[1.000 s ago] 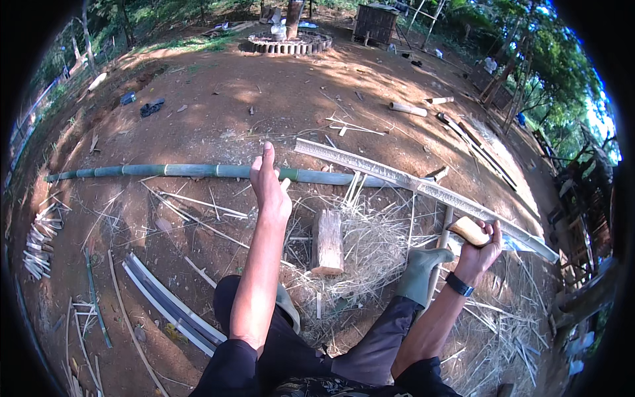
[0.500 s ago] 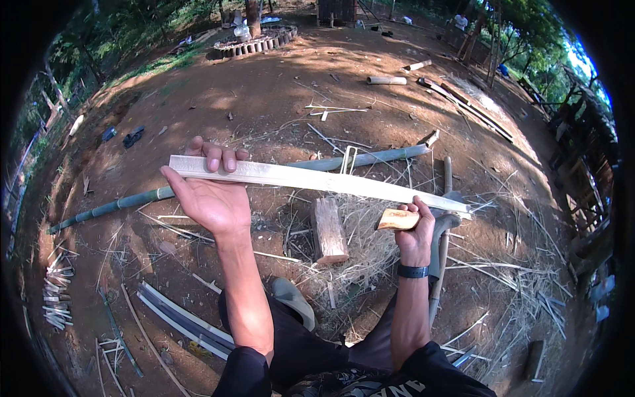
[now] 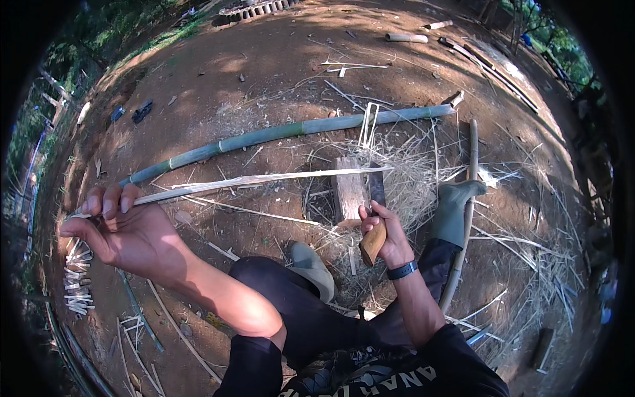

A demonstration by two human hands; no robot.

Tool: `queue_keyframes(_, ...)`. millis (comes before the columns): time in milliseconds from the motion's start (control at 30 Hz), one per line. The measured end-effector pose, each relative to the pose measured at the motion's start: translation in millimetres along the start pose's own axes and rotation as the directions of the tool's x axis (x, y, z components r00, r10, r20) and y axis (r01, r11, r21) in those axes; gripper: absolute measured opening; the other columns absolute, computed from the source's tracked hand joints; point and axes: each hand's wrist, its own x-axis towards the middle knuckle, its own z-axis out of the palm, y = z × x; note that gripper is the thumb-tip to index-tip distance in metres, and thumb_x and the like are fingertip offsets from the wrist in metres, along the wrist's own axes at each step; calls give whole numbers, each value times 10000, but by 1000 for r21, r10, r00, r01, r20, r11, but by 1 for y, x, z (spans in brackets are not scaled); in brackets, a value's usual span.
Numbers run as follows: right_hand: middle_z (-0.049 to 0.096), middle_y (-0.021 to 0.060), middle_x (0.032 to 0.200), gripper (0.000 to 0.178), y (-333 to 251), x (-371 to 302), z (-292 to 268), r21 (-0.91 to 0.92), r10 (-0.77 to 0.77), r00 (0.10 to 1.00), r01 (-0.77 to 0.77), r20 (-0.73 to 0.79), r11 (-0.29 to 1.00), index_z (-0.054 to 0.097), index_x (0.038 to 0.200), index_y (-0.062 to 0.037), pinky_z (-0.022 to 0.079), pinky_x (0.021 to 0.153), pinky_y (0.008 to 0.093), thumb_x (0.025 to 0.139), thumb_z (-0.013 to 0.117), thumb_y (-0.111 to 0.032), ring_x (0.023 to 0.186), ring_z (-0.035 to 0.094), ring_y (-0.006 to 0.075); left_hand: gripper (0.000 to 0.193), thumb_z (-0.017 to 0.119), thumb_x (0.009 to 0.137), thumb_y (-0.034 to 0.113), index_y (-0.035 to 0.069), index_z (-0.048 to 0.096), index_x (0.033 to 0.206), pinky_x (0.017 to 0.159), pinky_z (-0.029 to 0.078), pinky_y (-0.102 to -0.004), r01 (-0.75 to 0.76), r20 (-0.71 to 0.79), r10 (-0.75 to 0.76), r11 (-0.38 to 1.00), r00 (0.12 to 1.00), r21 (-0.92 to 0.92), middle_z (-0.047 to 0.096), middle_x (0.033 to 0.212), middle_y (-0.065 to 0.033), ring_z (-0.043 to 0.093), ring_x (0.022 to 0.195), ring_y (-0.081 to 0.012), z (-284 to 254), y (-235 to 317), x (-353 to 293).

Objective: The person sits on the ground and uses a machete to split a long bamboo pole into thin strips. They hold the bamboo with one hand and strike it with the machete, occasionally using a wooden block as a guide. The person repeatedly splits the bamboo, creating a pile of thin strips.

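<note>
My left hand (image 3: 135, 231) is out at the left, its thumb and fingers closed on one end of a long, pale bamboo strip (image 3: 278, 177). The strip stretches to the right, seen nearly edge-on. My right hand (image 3: 390, 235) grips the wooden handle (image 3: 374, 242) of a machete, whose dark blade (image 3: 378, 190) points away from me. The strip's far end crosses the blade's upper part; whether they touch, I cannot tell. Just left of the blade, a squared wood block (image 3: 348, 198) lies on the ground, under the strip.
A long green bamboo pole (image 3: 264, 137) lies beyond the block. Another pole (image 3: 466, 231) rests by my right boot (image 3: 453, 208). Shavings (image 3: 410, 172) litter the ground around the block. A bundle of short pieces (image 3: 78, 281) is at the left. Bamboo lengths (image 3: 407, 38) lie farther back.
The strip has turned from its broad face to nearly edge-on and shifted left with my left hand. My right hand no longer holds its far end, and the machete blade has come into sight.
</note>
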Motion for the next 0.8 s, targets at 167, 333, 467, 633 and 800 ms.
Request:
queue_keyframes(167,551,58,776,79,14,-47,-78,-93,89,980,-107,-177,990,466,913,-75,454,490,239,903,532,-116,526,478,63,267,578,890,351,126,538,751,655,435,-255,-81,42,74,981,996,176,442,742,7,467,690,-92,8,8,-2)
queue_keyframes(333,537,38,757,83,11,-94,-125,-100,26,956,-58,-293,993,482,932,-71,425,488,249,888,536,-115,532,452,72,265,530,951,337,108,454,840,627,398,-264,-81,64,59,900,996,428,414,713,0,433,642,-101,35,-21,-20)
queue_keyframes(467,531,41,731,100,4,-109,-143,-158,-55,925,-5,-375,987,524,891,-40,428,475,251,885,543,-138,523,451,81,334,532,943,397,109,430,809,568,363,-234,-39,-24,61,843,998,536,423,666,5,414,576,-79,61,-54,-36)
queue_keyframes(633,526,37,710,147,4,-111,-144,-249,-109,929,19,-353,968,533,862,-33,431,445,247,888,552,-177,502,453,81,384,523,926,470,98,465,854,510,345,-233,-2,-114,78,832,990,555,432,654,7,399,531,-79,67,-62,-33)
queue_keyframes(800,511,36,697,170,12,-101,-114,-381,-158,939,32,-306,924,541,870,-33,434,431,248,886,567,-201,486,449,81,480,485,903,557,77,490,894,481,336,-240,49,-181,43,880,983,472,436,616,3,391,486,-91,67,-53,-26)
